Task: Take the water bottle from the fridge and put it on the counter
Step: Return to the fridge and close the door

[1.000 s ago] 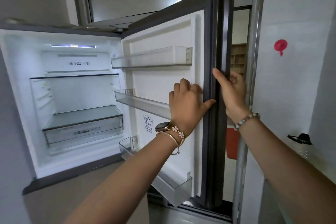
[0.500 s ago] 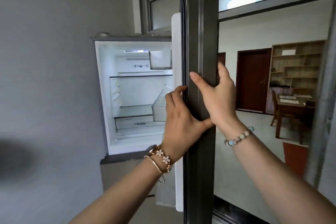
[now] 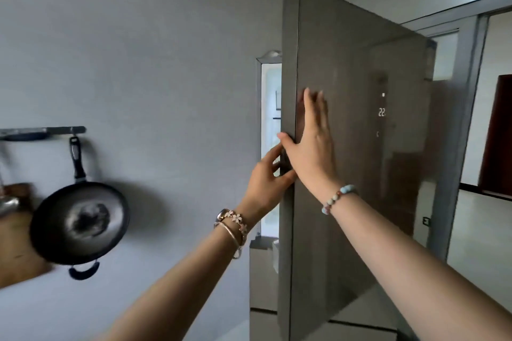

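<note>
The grey fridge door [image 3: 357, 130] stands partly ajar, and only a narrow lit strip of the fridge interior [image 3: 270, 97] shows to its left. My right hand [image 3: 311, 144] lies flat on the door's outer face, fingers spread, thumb on the door's edge. My left hand [image 3: 267, 177] touches the door's edge from the left side, fingers loosely curled against it. No water bottle is in view. No counter is in view.
A black pan [image 3: 80, 219] hangs from a wall rail [image 3: 41, 131] at the left on the grey wall. A blurred wooden object [image 3: 16, 232] sits at the far left. Behind the door, a sliding door frame [image 3: 468, 124] opens to another room with a dark door [image 3: 497, 135].
The fridge door has swung toward closing; its inner shelves went out of sight and its outer face now shows. My right hand shifted from gripping the edge to lying flat on the front.
</note>
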A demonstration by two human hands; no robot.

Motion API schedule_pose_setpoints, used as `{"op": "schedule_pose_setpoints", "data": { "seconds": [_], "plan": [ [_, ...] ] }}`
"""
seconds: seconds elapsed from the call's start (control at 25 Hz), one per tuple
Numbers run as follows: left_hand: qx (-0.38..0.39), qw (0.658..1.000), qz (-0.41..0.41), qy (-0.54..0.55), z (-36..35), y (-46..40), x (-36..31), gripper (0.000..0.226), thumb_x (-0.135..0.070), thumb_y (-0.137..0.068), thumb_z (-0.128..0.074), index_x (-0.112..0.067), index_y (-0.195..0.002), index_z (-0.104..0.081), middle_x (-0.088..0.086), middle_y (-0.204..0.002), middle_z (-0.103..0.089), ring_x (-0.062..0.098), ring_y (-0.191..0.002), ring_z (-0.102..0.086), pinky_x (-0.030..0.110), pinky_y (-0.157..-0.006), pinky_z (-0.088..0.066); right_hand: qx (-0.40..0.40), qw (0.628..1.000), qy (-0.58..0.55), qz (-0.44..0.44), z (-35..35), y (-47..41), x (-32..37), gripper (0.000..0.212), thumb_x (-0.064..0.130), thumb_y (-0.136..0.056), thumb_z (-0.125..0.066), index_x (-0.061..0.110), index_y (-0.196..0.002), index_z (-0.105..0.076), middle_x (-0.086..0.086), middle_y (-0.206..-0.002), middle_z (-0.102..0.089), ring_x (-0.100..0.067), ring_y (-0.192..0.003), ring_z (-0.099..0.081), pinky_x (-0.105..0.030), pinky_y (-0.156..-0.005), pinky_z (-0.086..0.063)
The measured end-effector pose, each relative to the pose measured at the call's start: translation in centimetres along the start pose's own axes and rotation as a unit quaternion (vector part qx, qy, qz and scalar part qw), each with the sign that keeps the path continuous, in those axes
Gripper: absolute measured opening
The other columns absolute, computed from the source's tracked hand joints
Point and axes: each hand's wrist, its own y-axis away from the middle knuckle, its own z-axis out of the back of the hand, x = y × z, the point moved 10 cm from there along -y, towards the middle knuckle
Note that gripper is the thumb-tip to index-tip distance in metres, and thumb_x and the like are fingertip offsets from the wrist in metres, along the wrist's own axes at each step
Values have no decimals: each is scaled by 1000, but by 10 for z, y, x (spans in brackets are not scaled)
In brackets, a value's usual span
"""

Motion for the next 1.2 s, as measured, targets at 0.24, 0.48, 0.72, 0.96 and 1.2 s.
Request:
{"op": "schedule_pose_setpoints", "data": {
  "seconds": [0.24, 0.48, 0.72, 0.96, 1.2],
  "plan": [
    [-28, 996, 66, 53, 56, -71, 82, 46, 10, -90, -53, -4, -134, -56, 14, -134, -64, 23, -109, -66, 41, -96, -54, -2, 989, 143, 46, -106, -33, -19, 85, 30, -88, -66, 21, -157, -19, -16, -166, -11, -31, -152, -12, -55, -119, -19],
    [-67, 994, 82, 32, 83, -132, 145, 49, 16, -89, -41, -4, -129, -61, 12, -122, -70, 9, -84, -69, 32, -85, -57, 22, 978, 198, 54, -189, -67, -57, 85, 32, -85, -65, 26, -157, -20, -13, -167, -7, -29, -153, -7, -54, -121, -12],
    [-89, 983, 140, 78, 95, -188, 206, 58, 21, -83, -33, -21, -94, -70, 3, -91, -70, 20, -83, -61, 31, -75, -49, 7, 970, 237, 51, -254, -100, -95, 83, 30, -84, -65, 26, -156, -24, -14, -166, -13, -29, -153, -11, -54, -121, -12],
    [-134, 977, 152, 60, 93, -228, 241, 40, 15, -90, -42, -7, -109, -69, 8, -88, -65, 12, -72, -50, 28, -65, -42, 19, 967, 247, 56, -294, -123, -132, 85, 29, -86, -64, 27, -157, -19, -13, -167, -7, -29, -153, -6, -53, -122, -6],
    [-121, 981, 139, 51, 90, -230, 245, 47, 18, -90, -37, -4, -122, -64, 4, -91, -67, 1, -67, -57, 12, -55, -47, 22, 966, 245, 75, -302, -122, -136, 87, 30, -90, -61, 26, -158, -9, -13, -167, 0, -30, -153, 1, -55, -122, -1]
  ]
}}
